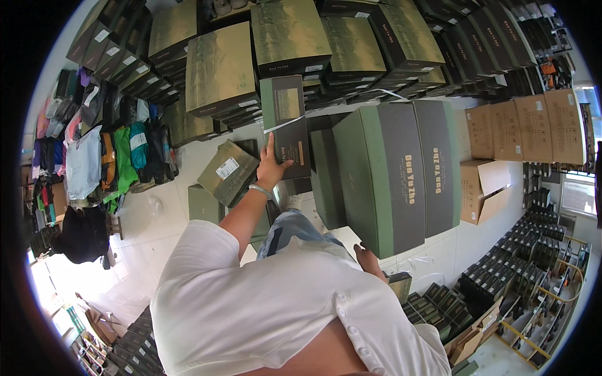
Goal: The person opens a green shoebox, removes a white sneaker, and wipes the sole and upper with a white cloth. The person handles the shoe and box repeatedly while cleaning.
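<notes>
My left hand reaches forward with index finger and thumb stretched apart against a tall, narrow dark box with a green edge. A thin white strap crosses that box just above my fingertip. Left of my wrist, a flat green-brown box with a white label lies tilted on other boxes. My right hand is low beside the bottom corner of a large green and dark box. Its fingers are small and shadowed, so their grip is unclear.
Stacked green-brown boxes line the far side. Bagged clothes hang at the left. Brown cartons stand at the right, one open carton below them. Rows of dark boxes and a yellow-framed trolley are at lower right.
</notes>
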### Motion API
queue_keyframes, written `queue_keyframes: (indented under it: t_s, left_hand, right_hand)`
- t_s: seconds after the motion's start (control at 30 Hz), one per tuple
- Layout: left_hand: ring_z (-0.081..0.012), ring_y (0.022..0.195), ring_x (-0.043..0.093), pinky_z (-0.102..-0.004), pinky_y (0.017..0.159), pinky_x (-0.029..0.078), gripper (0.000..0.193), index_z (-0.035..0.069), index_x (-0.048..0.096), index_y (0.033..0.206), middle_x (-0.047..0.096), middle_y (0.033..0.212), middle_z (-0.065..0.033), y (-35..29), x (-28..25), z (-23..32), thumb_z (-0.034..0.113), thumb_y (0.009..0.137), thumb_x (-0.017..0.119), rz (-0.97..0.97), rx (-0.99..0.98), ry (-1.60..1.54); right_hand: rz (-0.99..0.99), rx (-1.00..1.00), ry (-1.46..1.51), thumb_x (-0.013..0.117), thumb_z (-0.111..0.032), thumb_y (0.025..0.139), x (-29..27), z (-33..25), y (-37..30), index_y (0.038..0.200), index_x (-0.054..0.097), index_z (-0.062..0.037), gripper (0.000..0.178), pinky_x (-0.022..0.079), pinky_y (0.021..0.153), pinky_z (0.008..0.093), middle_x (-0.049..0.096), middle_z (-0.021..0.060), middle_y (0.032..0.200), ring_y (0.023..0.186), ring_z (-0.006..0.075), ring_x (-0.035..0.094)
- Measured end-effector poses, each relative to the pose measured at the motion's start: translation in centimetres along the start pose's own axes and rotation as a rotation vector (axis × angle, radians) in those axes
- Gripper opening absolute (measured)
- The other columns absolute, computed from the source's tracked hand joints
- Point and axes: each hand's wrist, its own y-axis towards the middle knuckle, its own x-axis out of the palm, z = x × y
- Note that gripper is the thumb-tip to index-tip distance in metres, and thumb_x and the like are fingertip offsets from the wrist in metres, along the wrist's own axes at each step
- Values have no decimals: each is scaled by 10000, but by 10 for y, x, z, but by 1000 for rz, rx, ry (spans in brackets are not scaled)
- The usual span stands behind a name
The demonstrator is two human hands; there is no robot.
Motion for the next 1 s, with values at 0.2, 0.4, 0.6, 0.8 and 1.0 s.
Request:
queue_keyframes:
  t_s: [0.2,0.4,0.6,0.8,1.0]
  left_hand:
    - [-416,1270,478,-473,1008,453,1137,381,7,1537,339,1484,-214,-3,-5,-6,260,750,818,12,-43,2]
    - [-386,1266,503,-494,1008,422,1136,402,-40,1534,421,1449,-186,39,1,-20,358,767,797,-110,-13,75]
    - [-367,1200,551,-571,970,404,1131,366,-73,1540,489,1373,-186,3,-4,6,387,784,769,-175,-115,377]
    - [-371,1166,564,-558,951,368,1135,286,-53,1555,509,1336,-189,-61,2,-3,312,782,777,-199,24,463]
    - [-359,1231,521,-534,963,336,1130,274,-48,1558,467,1391,-191,-95,5,-13,274,784,775,-288,54,459]
  right_hand:
    - [-584,-12,441,607,-182,884,41,19,68,1316,531,-32,464,471,913,382,619,141,1240,1111,262,600]
    - [-904,-217,928,451,-235,951,155,108,144,1386,484,-174,441,356,978,252,529,-37,1365,1154,90,493]
    - [-671,-704,960,440,-223,912,165,94,136,1362,500,-260,456,337,1000,222,468,-85,1433,1109,68,472]
    - [-711,-694,1031,435,-235,899,160,85,128,1350,504,-255,457,322,1061,270,428,-73,1476,1150,90,463]
    - [-668,-163,1294,437,-225,958,148,56,123,1324,506,-192,375,375,1045,357,485,-9,1395,1204,173,473]
